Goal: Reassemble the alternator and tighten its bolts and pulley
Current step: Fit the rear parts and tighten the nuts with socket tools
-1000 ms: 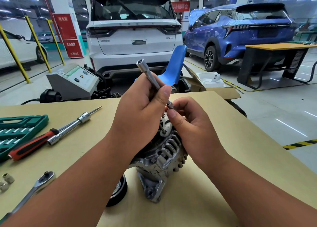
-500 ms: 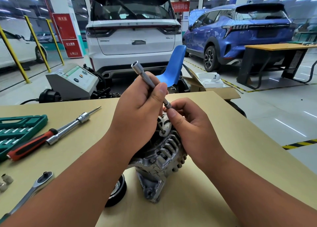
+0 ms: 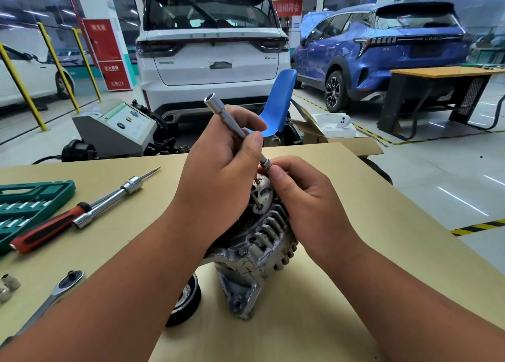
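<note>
**Spotter A:** Little of the writing around you reads cleanly. The white SUV (image 3: 213, 60) straight ahead carries a small badge that begins with X, and the rest is too small. The red banner (image 3: 287, 6) behind it and the red sign panel (image 3: 106, 52) to its left bear pale Chinese characters I cannot make out. The lettering across the tail of the blue SUV (image 3: 382, 47) is blurred.

**Spotter B:** Your ribbed silver metal alternator (image 3: 257, 241) stands tilted on the tan tabletop (image 3: 341, 279), directly under both of your hands. Your left hand (image 3: 218, 175) is curled round a slim silver extension bar (image 3: 229, 118) with the thumb pressed on its shaft. The bar slants up and away to the left, open end on top.

**Spotter A:** Your right hand (image 3: 306, 197) pinches the small knurled socket (image 3: 266, 165) at the bar's lower tip between thumb and forefinger, just above the alternator's upper end. A black round pulley (image 3: 185, 298) sits low at the alternator's left, half hidden by your left forearm. Whether it is joined or only beside it, I cannot tell.

**Spotter B:** By count you have one alternator, one pulley, one bar and two hands. On the tabletop to your left lie one red-and-black-handled driver (image 3: 54, 225), one chrome ratchet wrench (image 3: 62, 287), one green socket case (image 3: 32, 200) and two small loose sockets (image 3: 8, 282) at the edge of view. There are three vehicles, the third a white car (image 3: 27, 80) at far left.
</note>
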{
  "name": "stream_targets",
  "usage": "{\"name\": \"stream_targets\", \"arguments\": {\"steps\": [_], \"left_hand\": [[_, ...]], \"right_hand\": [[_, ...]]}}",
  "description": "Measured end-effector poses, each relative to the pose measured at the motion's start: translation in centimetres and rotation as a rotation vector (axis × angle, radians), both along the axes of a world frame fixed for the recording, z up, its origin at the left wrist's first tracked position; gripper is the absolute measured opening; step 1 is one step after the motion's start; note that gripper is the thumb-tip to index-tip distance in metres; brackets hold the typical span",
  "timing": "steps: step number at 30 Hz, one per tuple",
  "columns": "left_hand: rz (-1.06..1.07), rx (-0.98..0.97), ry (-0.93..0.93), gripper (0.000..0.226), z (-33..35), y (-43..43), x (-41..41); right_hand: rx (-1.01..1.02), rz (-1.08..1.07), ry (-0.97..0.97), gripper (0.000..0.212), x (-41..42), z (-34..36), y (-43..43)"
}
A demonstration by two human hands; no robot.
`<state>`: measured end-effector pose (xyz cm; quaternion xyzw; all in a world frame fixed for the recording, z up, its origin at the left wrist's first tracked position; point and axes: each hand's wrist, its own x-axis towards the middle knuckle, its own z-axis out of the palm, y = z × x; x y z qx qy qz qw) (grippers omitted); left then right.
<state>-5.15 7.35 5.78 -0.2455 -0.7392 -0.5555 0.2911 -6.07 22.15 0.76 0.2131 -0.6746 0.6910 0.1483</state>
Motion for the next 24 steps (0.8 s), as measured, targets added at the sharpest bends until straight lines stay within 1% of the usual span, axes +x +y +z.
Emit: {"name": "stream_targets", "arguments": {"steps": [11,15,24], "left_hand": [[0.026,-0.004,0.006,0.018,-0.10,0.05,0.10],[0.038,0.000,0.003,0.015,0.07,0.16,0.19],[-0.010,0.045,-0.001,0.010,0.28,0.33,0.66]], "right_hand": [[-0.005,-0.006,0.002,0.026,0.16,0.09,0.04],[-0.009,-0.005,0.000,0.026,0.17,0.13,0.03],[-0.006,0.001,-0.015,0.029,0.21,0.14,0.04]]}}
